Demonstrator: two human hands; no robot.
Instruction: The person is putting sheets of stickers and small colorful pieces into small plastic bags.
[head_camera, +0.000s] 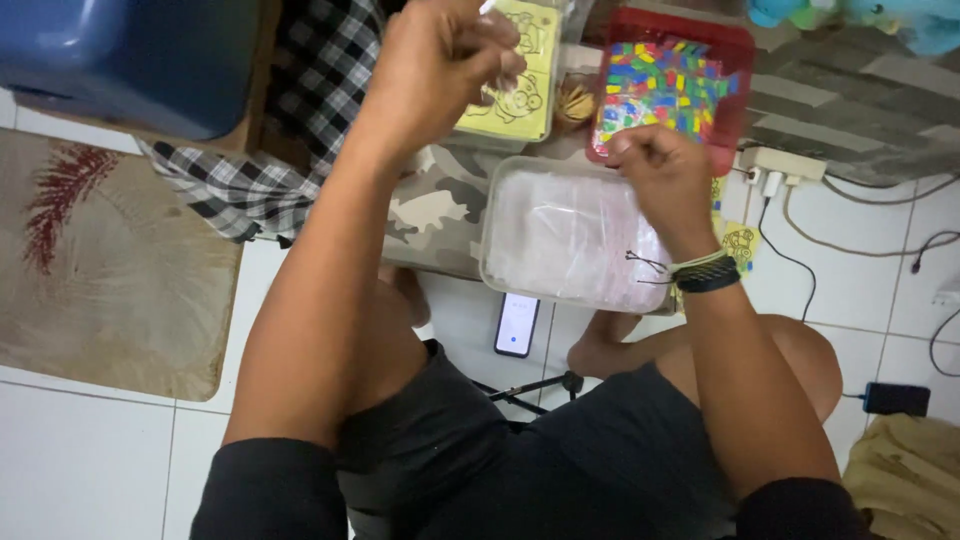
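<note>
Hands: left hand (440, 65) closed, contents hidden | right hand (665, 175) perhaps pinching

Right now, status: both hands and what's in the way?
Left hand closed, pinching something small above yellow picture card. Right hand curled at red tray of coloured pieces. Clear lidded box beneath; nothing blocking.

left hand (440, 60) hiding part of the yellow card (520, 90), thin white thing (487, 6) getting cut off at the top, blue tub (130, 50) running off the edge
</note>
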